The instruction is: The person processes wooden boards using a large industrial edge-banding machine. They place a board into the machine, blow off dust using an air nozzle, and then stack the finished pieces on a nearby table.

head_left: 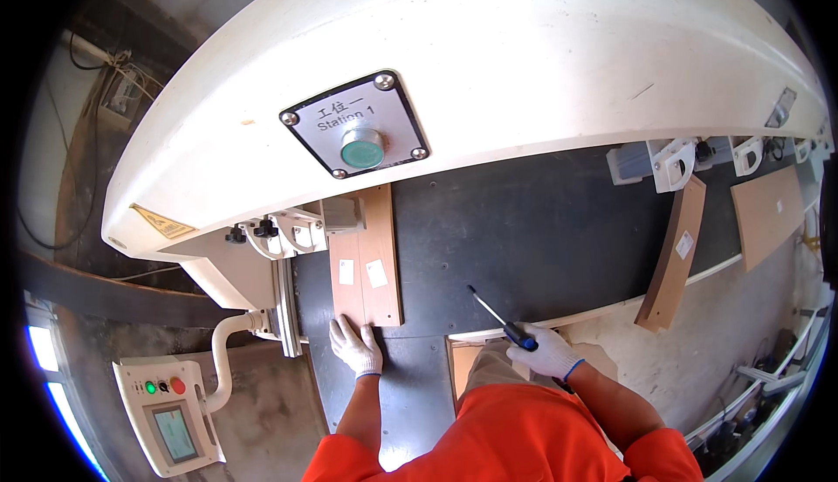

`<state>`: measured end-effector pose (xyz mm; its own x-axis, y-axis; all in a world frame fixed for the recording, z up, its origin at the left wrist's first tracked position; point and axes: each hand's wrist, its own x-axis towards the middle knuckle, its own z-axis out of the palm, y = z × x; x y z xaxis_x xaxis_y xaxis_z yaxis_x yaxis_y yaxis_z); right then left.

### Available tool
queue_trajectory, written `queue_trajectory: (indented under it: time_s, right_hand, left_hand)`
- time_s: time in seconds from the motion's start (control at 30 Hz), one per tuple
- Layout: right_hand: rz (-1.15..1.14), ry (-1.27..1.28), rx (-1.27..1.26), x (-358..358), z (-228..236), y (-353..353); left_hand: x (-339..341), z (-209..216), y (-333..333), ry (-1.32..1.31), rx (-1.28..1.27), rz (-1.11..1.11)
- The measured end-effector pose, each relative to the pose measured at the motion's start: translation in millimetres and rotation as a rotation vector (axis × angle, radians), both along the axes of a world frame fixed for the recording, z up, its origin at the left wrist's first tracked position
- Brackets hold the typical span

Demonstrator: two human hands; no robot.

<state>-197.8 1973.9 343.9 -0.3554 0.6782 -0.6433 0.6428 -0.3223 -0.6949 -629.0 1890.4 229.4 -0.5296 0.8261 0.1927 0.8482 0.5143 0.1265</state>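
Note:
My left hand (358,349), in a white glove, rests with fingers apart on the near end of two narrow wooden boards (381,242). These lie side by side on the dark machine table (489,229), each with a white label. Their far part runs beneath a grey block (343,214) under the white machine beam. In my right hand (550,355), also gloved, is a screwdriver (521,335) with a blue and black handle. Its thin shaft points away and to the left, over the table's near edge, and its tip is apart from the boards.
A white machine beam (524,63) with a green button (362,148) arches across the far side. At right, a long wooden piece (674,251) and a wider board (768,211) overhang the table edge. A control panel (168,416) stands at lower left on a bent arm.

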Motion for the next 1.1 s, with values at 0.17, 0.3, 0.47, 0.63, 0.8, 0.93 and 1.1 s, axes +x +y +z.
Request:
queue_trajectory:
  time_s: [0.17,0.3,0.47,0.63,0.8,0.93,1.1]
  right_hand:
    - [0.057,0.072,-0.046,-17,25,5]
    - [0.118,0.1,0.073,-22,11,-9]
    - [0.056,0.131,0.151,-26,24,-10]
    - [-0.089,0.074,0.392,-37,73,14]
    - [-0.221,0.187,0.832,-60,161,49]
    - [-0.251,0.188,1.055,-74,200,61]
    - [-0.314,0.13,0.913,-79,210,76]
  left_hand:
    - [4,0,6,-0.026,0.006,-0.019]
    - [12,1,7,-0.028,0.017,-0.041]
    - [16,5,8,-0.031,0.009,-0.039]
    - [20,26,20,-0.109,-0.051,-0.035]
    - [41,46,57,-0.092,-0.131,-0.142]
    - [48,48,68,-0.076,-0.177,-0.138]
    - [51,54,70,-0.047,-0.107,-0.16]
